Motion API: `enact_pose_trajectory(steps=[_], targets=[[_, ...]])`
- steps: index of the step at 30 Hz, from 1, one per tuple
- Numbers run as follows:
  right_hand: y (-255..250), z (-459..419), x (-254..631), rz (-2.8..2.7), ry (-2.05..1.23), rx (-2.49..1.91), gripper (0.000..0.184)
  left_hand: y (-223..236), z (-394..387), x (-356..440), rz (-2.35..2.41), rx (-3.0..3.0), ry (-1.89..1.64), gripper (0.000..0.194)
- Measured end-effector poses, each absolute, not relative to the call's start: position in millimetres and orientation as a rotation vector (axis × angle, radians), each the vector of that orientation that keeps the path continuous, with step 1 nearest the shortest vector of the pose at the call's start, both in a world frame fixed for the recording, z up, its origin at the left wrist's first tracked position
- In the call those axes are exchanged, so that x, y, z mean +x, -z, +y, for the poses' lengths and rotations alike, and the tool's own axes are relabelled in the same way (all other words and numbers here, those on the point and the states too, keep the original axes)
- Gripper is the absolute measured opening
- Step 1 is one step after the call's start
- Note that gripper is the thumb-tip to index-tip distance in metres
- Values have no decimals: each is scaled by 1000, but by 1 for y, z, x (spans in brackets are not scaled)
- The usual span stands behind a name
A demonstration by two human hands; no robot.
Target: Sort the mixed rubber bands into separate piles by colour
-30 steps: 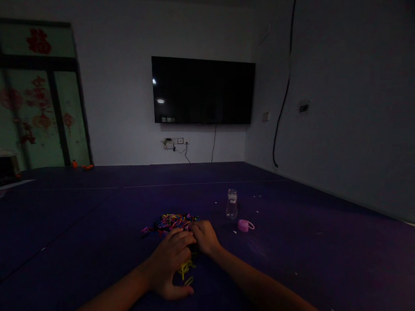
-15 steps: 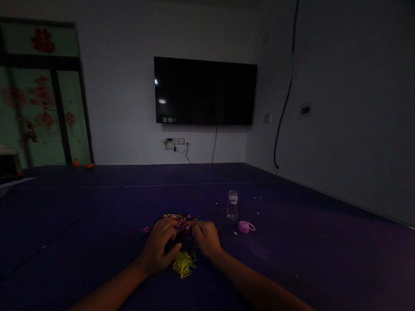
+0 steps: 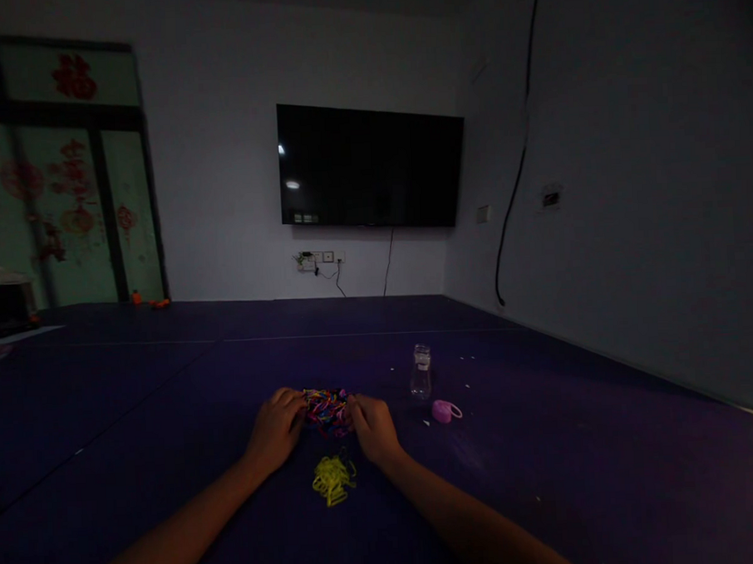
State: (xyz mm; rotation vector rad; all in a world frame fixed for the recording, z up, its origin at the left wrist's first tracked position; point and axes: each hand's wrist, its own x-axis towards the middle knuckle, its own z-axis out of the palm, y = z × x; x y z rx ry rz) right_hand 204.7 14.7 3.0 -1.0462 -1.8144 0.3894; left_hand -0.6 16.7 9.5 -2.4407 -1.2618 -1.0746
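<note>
A pile of thin, multicoloured elastic bands (image 3: 327,409) lies on the dark purple surface between my two hands. My left hand (image 3: 276,428) cups the pile's left edge, its fingers bent loosely and the fingertips touching the bands. At the right edge is my right hand (image 3: 373,428), fingers curled in and the thumb against them; whatever they pinch is hidden. Closer to me, between my forearms, sits a separate small heap of yellow bands (image 3: 334,480), touched by neither hand.
Right of the pile stands a clear bottle (image 3: 420,373), uncapped, with a pink lid with a loop (image 3: 443,411) lying in front of it. Small white scraps are scattered around. A television (image 3: 371,166) hangs on the far wall; a black cable (image 3: 513,201) runs down the right wall.
My left hand has moved left, away from above the yellow heap, to the side of the multicoloured pile. That pile now looks more compact. My right hand has barely shifted.
</note>
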Motion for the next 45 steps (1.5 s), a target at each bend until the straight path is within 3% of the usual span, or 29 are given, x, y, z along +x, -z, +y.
enact_pose_trajectory(steps=[5,14,21,45], targets=[[-6,26,215,-1876,-78,-1217,24,-7,12,6,-1247,-2461,932,24],[-14,20,211,-2311,39,-1290,38,-10,10,8,-1392,-2456,784,27],[-13,18,208,-2378,133,-1275,33,-5,14,6,-1375,-2419,764,28],[-10,19,207,-2426,131,-1263,32,0,19,3,-1441,-2366,750,30]])
